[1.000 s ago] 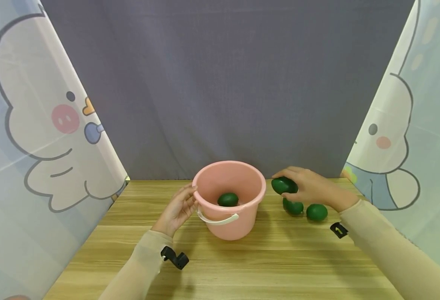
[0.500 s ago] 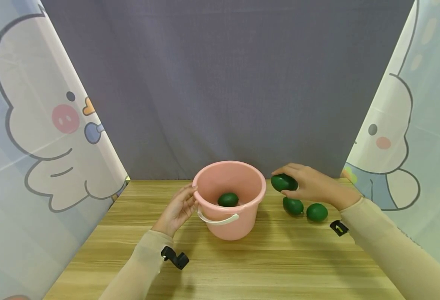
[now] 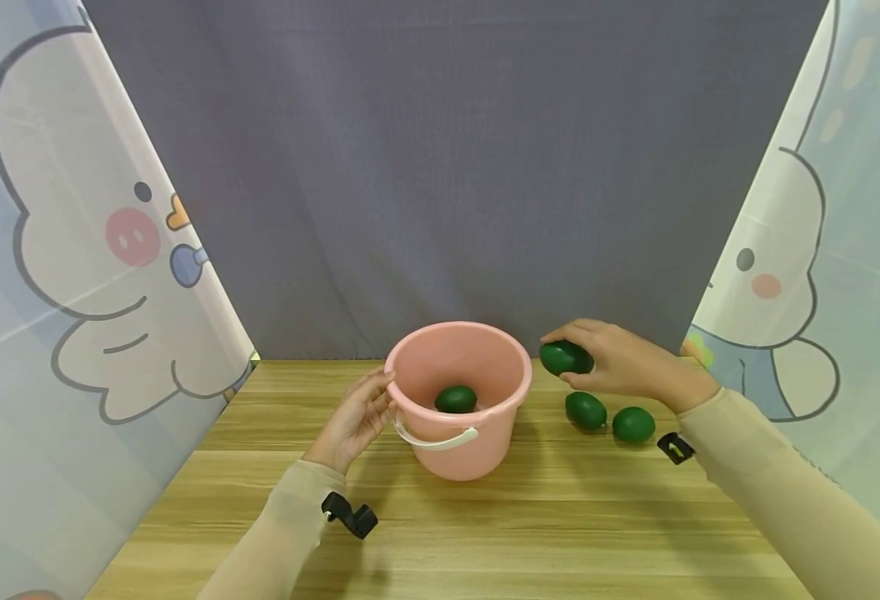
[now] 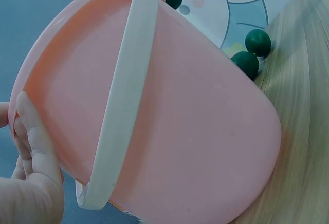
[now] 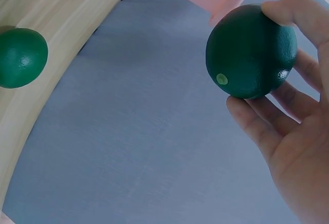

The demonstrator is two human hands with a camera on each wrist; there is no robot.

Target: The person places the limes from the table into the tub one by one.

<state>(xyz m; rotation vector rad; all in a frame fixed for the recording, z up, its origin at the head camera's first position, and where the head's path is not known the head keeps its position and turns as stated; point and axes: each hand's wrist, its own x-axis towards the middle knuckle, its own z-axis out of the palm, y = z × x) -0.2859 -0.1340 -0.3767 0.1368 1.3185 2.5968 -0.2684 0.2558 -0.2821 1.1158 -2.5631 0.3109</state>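
A pink bucket (image 3: 477, 446) with a white handle (image 3: 443, 440) stands upright on the wooden table. One dark green avocado (image 3: 456, 399) lies inside it. At the bucket's left side, my left hand (image 3: 355, 421) pinches the rim, its thumb (image 4: 35, 126) under the lip in the left wrist view. My right hand (image 3: 612, 358) grips another avocado (image 5: 252, 54) between thumb and fingers, up off the table and right of the bucket's rim. Below that hand, two more avocados rest on the table, a left one (image 3: 586, 412) and a right one (image 3: 633, 425).
The wooden table (image 3: 545, 542) runs back to a grey cloth (image 3: 455, 167) hanging behind the bucket. Pale curtains with cartoon animals hang at the left (image 3: 57, 417) and right (image 3: 860, 333). Each sleeve carries a black wrist mount.
My right hand has risen a little and shifted slightly left with its avocado, uncovering more of the avocado beneath. The left hand and bucket keep their place.
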